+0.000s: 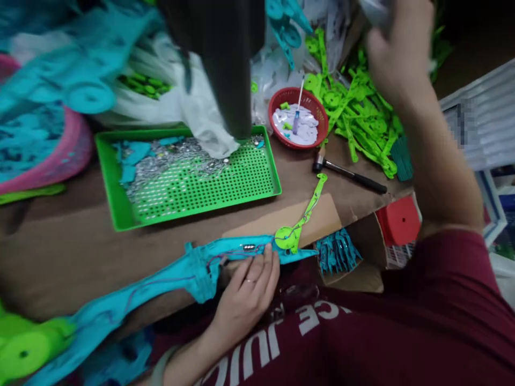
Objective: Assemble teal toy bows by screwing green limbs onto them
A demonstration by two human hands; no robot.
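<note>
Turquoise part [231, 247], lime-green piece [286, 236]

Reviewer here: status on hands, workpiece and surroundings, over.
Left hand on long blue part; right hand raised, blurred, grip unclear. Lime-green part overlaps the blue part near its right end. Hammer lies beyond.

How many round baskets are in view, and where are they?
2: a red basket just beyond the hammer, and a pink basket at far left, cut off by the picture's edge. Others could be hidden.

Workshop, with hammer [353, 176] and screwdriver [296, 123]
</note>
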